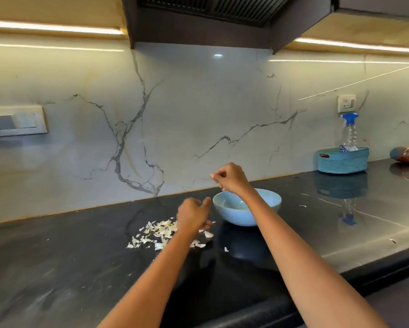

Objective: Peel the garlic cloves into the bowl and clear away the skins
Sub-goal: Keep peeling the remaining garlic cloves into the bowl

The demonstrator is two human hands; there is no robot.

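Kitchen: marble-veined backsplash (198, 119) running behind a dark stone countertop (56, 268); extractor hood (222, 17) hanging overhead; under-cabinet light strips glowing.

Item 1, bowl (265, 207): light blue, sitting toward the back edge of the countertop, near the middle of its length. Contents mostly hidden by the forearm; no cloves can be made out inside.

Item 2, garlic skins (160, 233): a loose pale pile lying just to the left of the bowl, with stray flakes scattering toward the front edge and a few well off to the right.

Item 3, right hand (230, 177): hovering above the bowl's back rim, fingers curling in a narrow pinch; something small and pale is showing at the fingertips, but whether it is a clove or a scrap of skin cannot be told.

Item 4, left hand (192, 215): hanging over the right end of the skin pile, fingers loosely curling; whether it is gripping anything cannot be told.

Item 5, teal basket (343, 159) holding a spray bottle (350, 131): standing at the back right of the countertop, well apart from the work.

Key relation: the bowl is lying directly beneath the right hand, so a release would likely be dropping straight down; the left hand is the nearer one to the skins for gathering.
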